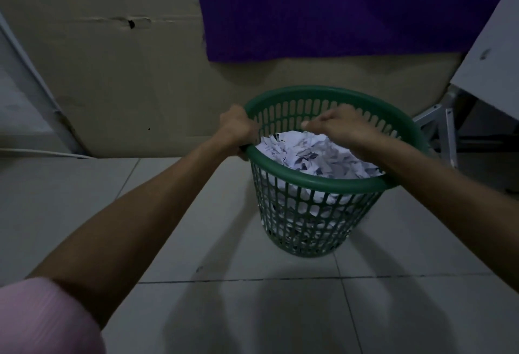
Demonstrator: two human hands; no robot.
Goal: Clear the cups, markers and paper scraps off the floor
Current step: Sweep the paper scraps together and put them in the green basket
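While my left hand (238, 126) curls round the green basket (323, 185) rim to steady it, my right hand (337, 126) hovers loose-fingered and empty above the paper scraps (306, 154) heaped inside. Beneath is pale tiled floor (252, 311); behind, a cardboard panel (112, 58) and purple cloth (337, 8).

Paper scraps (306, 154) — white, heaped in basket (323, 185).

Both forearms are bare from elbow to wrist. The left arm wears a pink sleeve (42, 317) with fine ribbing, ending above the elbow. No sleeve shows on the right arm. The left hand (237, 126) and right hand (341, 126) are bare.
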